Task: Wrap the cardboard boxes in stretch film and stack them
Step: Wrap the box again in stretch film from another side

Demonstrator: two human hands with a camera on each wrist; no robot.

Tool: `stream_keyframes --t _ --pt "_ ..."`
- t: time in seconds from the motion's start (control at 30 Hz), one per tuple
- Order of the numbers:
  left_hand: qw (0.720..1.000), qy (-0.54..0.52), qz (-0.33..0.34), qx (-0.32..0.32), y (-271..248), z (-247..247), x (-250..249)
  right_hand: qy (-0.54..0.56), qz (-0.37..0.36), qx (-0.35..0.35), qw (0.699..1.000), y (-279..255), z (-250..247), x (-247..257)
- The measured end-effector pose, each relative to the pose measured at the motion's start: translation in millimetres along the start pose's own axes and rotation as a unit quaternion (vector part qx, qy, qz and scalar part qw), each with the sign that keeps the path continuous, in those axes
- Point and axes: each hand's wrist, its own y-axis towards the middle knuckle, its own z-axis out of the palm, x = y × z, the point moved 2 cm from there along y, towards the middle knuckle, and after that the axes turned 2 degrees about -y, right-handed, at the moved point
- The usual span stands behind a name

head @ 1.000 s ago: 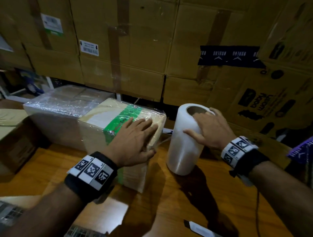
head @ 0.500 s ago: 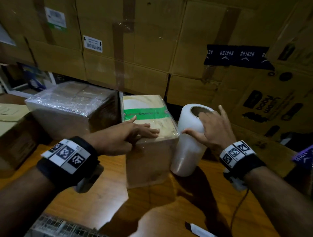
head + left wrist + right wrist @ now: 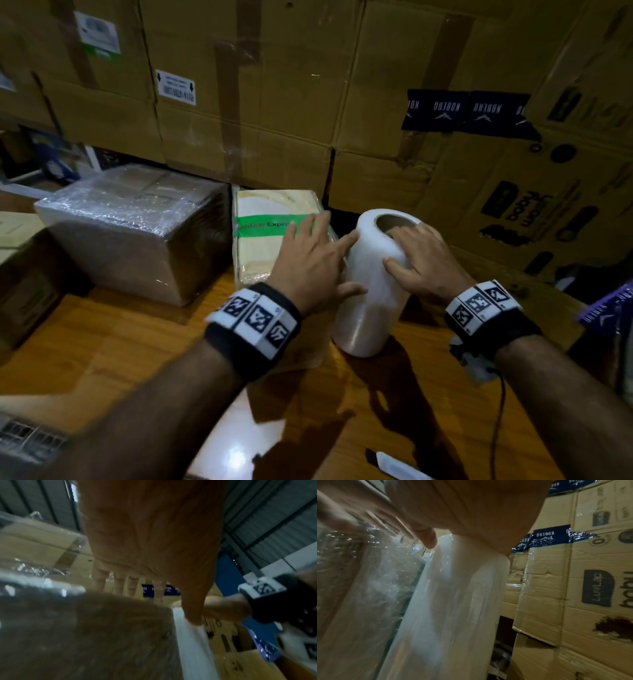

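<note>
A small cardboard box [image 3: 263,240] with a green tape band stands on the wooden table [image 3: 102,342], film over its top and sides. My left hand [image 3: 315,260] lies flat on its right top edge, fingers straight, the index finger touching the stretch film roll [image 3: 370,284]. The white roll stands upright just right of the box. My right hand [image 3: 421,263] grips the roll's top, fingertips at the core hole and thumb on the side. In the right wrist view the roll [image 3: 453,601] stands beside the filmed box [image 3: 359,588].
A larger box [image 3: 130,222] wrapped in film sits left of the small one. A wall of big cardboard boxes [image 3: 274,102] rises close behind. Another carton [image 3: 20,267] is at the far left. A box cutter [image 3: 394,466] lies near the table's front edge.
The small box has been turned and now stands square beside the roll. My left hand slid from the box's left side to its right edge. The right hand stayed on the roll.
</note>
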Motion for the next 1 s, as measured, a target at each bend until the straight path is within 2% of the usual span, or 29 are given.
stream_keyframes --t 0.07,0.13,0.3,0.43,0.53,0.67,0.73,0.83,0.9,1.0 --pt "0.998 0.004 -0.051 0.026 9 8 -6 -0.018 -0.004 0.019 1.000 -2 -3 0" --pt "0.997 0.018 -0.069 0.028 10 12 -10 -0.061 -0.009 0.027 0.998 -6 -6 1" --pt "0.999 -0.036 -0.026 -0.024 0 17 -3 -0.137 0.032 0.021 0.990 -3 -16 10" --pt "0.994 -0.092 -0.020 -0.063 -13 23 14 -0.058 -0.027 0.020 0.998 -19 -20 -16" --pt "0.998 -0.053 -0.015 -0.040 -16 23 16 -0.068 -0.045 0.024 0.996 -28 -27 -24" --pt "0.996 -0.071 0.053 0.003 -20 12 24 -0.170 0.034 0.050 0.984 -6 -22 -14" --pt "0.995 -0.081 0.058 0.027 -26 13 38 -0.149 0.046 0.026 0.987 0 -16 -14" --pt "0.994 -0.095 0.046 0.035 -39 16 55 -0.093 0.012 0.030 0.995 -12 -14 -27" --pt "0.990 -0.116 0.058 0.049 -44 13 59 -0.116 0.005 0.039 0.992 -16 -21 -34" --pt "0.983 -0.149 0.076 0.070 -45 6 66 -0.169 0.047 0.059 0.983 -6 -24 -30"
